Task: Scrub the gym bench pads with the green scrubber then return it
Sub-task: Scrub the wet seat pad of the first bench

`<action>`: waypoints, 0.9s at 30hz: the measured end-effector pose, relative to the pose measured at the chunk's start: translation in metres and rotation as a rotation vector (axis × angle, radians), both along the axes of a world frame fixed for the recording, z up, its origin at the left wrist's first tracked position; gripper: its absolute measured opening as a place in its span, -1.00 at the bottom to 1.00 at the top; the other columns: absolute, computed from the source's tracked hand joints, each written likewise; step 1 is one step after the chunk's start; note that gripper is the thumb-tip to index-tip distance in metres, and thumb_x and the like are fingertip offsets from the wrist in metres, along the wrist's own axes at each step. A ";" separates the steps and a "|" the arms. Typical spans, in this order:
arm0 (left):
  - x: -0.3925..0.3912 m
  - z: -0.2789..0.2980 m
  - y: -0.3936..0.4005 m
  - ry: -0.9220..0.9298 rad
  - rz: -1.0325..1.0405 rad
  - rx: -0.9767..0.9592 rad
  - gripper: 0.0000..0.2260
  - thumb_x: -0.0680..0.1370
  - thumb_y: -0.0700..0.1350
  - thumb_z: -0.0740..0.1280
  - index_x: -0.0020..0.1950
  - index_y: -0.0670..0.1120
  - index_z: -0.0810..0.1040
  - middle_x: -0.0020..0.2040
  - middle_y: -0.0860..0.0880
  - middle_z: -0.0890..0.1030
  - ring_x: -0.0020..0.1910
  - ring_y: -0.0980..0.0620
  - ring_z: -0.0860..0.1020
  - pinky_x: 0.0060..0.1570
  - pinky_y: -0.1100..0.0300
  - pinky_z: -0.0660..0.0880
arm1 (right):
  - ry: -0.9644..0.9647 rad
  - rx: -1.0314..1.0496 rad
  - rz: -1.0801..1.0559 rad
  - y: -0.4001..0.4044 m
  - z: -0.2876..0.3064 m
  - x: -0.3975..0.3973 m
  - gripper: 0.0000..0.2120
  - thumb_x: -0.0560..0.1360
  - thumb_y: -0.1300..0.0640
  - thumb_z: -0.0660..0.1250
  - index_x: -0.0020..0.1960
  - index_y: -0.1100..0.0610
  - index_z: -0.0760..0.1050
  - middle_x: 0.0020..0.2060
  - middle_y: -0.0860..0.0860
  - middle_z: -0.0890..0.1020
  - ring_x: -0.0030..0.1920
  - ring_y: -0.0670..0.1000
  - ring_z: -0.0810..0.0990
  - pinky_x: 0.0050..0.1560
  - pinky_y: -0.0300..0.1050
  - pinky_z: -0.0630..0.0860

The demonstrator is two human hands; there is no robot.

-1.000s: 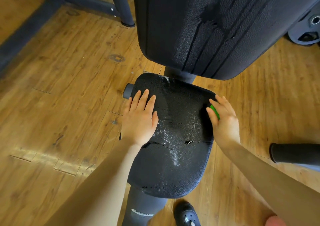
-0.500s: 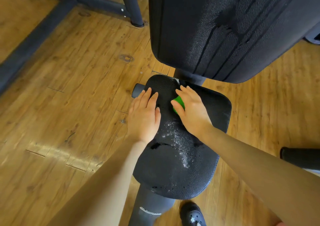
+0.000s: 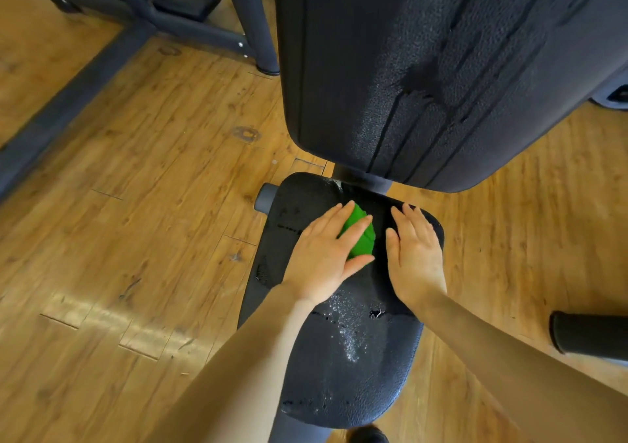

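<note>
The seat pad (image 3: 346, 357) of the gym bench is the reference for everything here; it is black, with a grained surface, and it shows a patch of white foam or droplets near its middle and some small tears in the cover. The green scrubber (image 3: 362, 238) lies on the far part of the seat pad, close to the edge that meets the back pad. The left hand (image 3: 326, 255) is on top of the scrubber: its fingers are straight and slightly spread, and they lie flat over the left side of the scrubber, with the thumb along its near edge, so the hand presses it and does not curl around it. The right hand (image 3: 414, 255) is flat on the seat pad just to the right of the scrubber, with fingers straight and together, and it holds nothing; a narrow strip of black pad is visible between this hand and the scrubber. The back pad (image 3: 424, 68) rises beyond the far edge of the seat pad, and dark wet streaks run down its surface. Around the seat pad is a wooden floor (image 3: 153, 204). To the right of the seat pad a black padded roller (image 3: 591, 337) comes in from the frame edge, and far to the left beyond it stands a dark metal frame (image 3: 190, 28).
</note>
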State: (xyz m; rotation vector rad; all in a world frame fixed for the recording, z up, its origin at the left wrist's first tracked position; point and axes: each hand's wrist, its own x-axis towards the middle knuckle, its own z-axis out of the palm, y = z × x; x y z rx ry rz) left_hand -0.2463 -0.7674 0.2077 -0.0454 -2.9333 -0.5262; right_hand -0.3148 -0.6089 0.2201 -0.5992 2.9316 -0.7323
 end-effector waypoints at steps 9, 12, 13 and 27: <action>-0.019 -0.004 -0.011 0.219 0.197 0.101 -0.66 0.54 -0.08 0.31 0.25 -0.22 0.55 0.32 -0.19 0.51 0.31 -0.19 0.48 0.28 -0.04 0.42 | 0.104 0.075 0.003 -0.015 -0.019 0.015 -0.49 0.64 -0.06 -0.01 0.47 0.15 0.36 0.51 0.12 0.28 0.55 0.12 0.14 0.53 0.08 0.00; -0.026 -0.001 -0.016 0.207 0.169 -0.007 -0.62 0.58 -0.05 0.15 0.31 -0.17 0.52 0.37 -0.16 0.48 0.37 -0.15 0.42 0.42 -0.05 0.23 | 0.154 0.126 0.006 -0.015 -0.023 0.017 -0.45 0.61 -0.08 -0.05 0.45 0.16 0.38 0.49 0.14 0.32 0.53 0.15 0.19 0.51 0.13 0.09; -0.028 -0.001 -0.015 0.190 0.137 -0.027 -0.60 0.58 -0.04 0.12 0.35 -0.15 0.49 0.40 -0.16 0.46 0.40 -0.15 0.40 0.44 -0.05 0.21 | 0.161 0.132 0.003 -0.014 -0.023 0.017 -0.46 0.61 -0.08 -0.05 0.45 0.16 0.38 0.49 0.14 0.32 0.53 0.15 0.19 0.51 0.13 0.10; -0.034 -0.011 -0.032 0.251 -0.050 -0.041 -0.61 0.58 -0.02 0.14 0.23 -0.20 0.60 0.30 -0.18 0.54 0.31 -0.15 0.51 0.09 -0.04 0.59 | 0.196 0.175 -0.003 -0.016 -0.026 0.019 -0.44 0.62 -0.11 -0.06 0.48 0.14 0.34 0.52 0.12 0.27 0.55 0.12 0.15 0.53 0.09 0.03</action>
